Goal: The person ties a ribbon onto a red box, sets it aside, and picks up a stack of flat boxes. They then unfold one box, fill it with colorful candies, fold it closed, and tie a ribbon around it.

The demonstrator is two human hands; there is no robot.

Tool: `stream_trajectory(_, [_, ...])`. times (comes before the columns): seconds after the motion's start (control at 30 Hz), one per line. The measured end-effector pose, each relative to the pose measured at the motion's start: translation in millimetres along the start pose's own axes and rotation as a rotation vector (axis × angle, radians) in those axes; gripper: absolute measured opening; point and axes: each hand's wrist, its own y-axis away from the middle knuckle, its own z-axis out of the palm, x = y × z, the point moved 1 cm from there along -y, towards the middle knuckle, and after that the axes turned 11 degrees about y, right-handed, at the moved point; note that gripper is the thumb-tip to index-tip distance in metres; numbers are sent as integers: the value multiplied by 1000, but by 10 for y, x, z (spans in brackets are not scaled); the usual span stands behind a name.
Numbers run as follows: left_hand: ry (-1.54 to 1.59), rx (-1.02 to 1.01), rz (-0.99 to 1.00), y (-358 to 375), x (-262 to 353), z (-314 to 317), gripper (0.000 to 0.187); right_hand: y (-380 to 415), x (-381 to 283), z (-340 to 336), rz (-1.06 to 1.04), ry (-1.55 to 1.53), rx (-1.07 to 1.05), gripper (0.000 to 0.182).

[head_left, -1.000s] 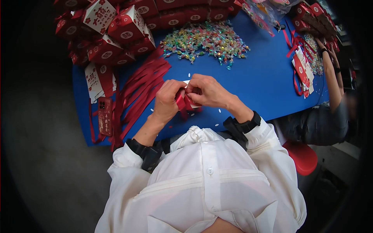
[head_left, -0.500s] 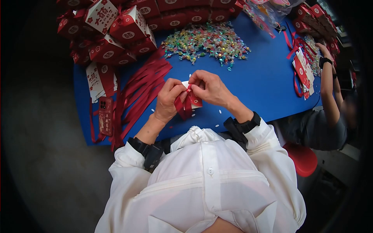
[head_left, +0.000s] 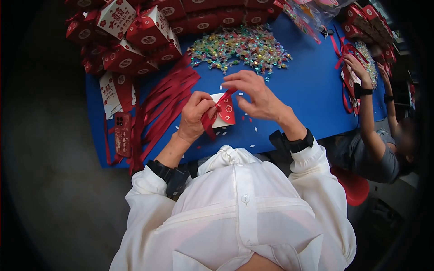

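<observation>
My left hand (head_left: pixel 193 118) is closed on a red ribbon (head_left: pixel 208 126) at the left side of a small gift box (head_left: pixel 224 118). The box is white and red with white flower prints, and the ribbon crosses over it in a knot. Just right of and above the box, my right hand (head_left: pixel 260 99) has its fingers stretched out and its thumb apart from them. One tail of the ribbon slants up from the knot to the underside of these fingers. The left fingertips and the hand's side hide part of the knot.
Loose red ribbons (head_left: pixel 167 106) and a phone (head_left: pixel 122 134) lie at left, beside flat box cards (head_left: pixel 110 95). Wrapped candies (head_left: pixel 239 47) are heaped beyond my hands. Finished boxes (head_left: pixel 149 34) are stacked behind. Another person's hand (head_left: pixel 357 67) is over cards at right.
My right hand has moved up and right from the knot, its fingers spreading, and a ribbon tail now stretches toward it. More of the box shows. The other person's arms have shifted left.
</observation>
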Motion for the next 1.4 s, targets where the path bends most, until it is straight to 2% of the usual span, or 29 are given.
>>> stream_trajectory(0.03, [-6, 4, -7, 2, -4, 4, 14, 14, -50, 28, -104, -103, -95, 22])
stream_trajectory(0.17, [0, 1, -15, 10, 13, -31, 13, 36, -87, 111, -96, -119, -157, 10])
stream_trajectory(0.37, [38, 18, -82, 63, -10, -106, 13, 86, 6, 74, 27, -175, -182, 16])
stream_trajectory(0.6, [30, 6, -45, 30, -7, -28, 12, 63, -181, 123, 11, -203, -227, 10])
stream_trajectory(0.67, [34, 8, -46, 33, -5, -49, 13, 50, -181, 119, 59, -258, -185, 13])
stream_trajectory(1.0, [10, 21, -20, 25, 18, -58, 13, 91, -156, 181, 28, -257, -121, 9])
stream_trajectory(1.2, [-34, 24, -52, 139, -19, -178, 15, 202, -41, 95, 64, -169, -214, 10])
stream_trajectory(1.27, [-78, -64, -58, 198, -41, -213, 12, 233, -20, 75, 86, -150, -286, 10])
stream_trajectory(1.4, [-108, -97, -53, 211, -41, -255, 13, 226, -14, 53, 80, -116, -291, 10])
